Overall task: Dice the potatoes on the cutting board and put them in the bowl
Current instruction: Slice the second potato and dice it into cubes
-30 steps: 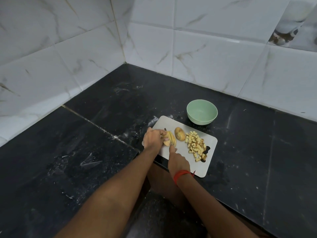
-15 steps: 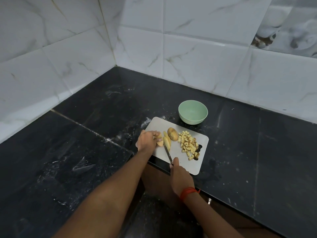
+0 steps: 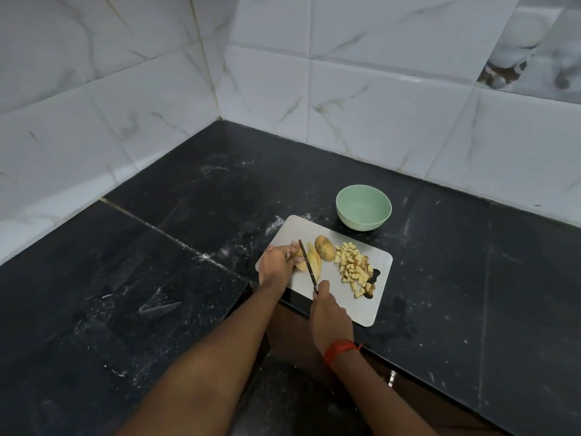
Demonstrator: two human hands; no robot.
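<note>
Two hands are working the board here. The left hand (image 3: 276,262) is clamping curled fingers over the sliced potato (image 3: 314,262) so it isn't skidding. The right hand (image 3: 330,319) is gripping the knife (image 3: 308,265), and the blade is lying across the slices, probably lining up the next cut.

The cutting board (image 3: 371,306) is sitting right at the front edge of the desk (image 3: 188,247), I'd guess for easy reach. A potato half (image 3: 324,252) is waiting just beside the slices. The diced pile (image 3: 353,269) is sitting further right, out of the blade's way.

The green bowl (image 3: 361,223) is standing just behind the board, looking empty. The fist is hiding the knife handle, and I can't tell whether the dark patches under the dice are peel or a hole in the board.
</note>
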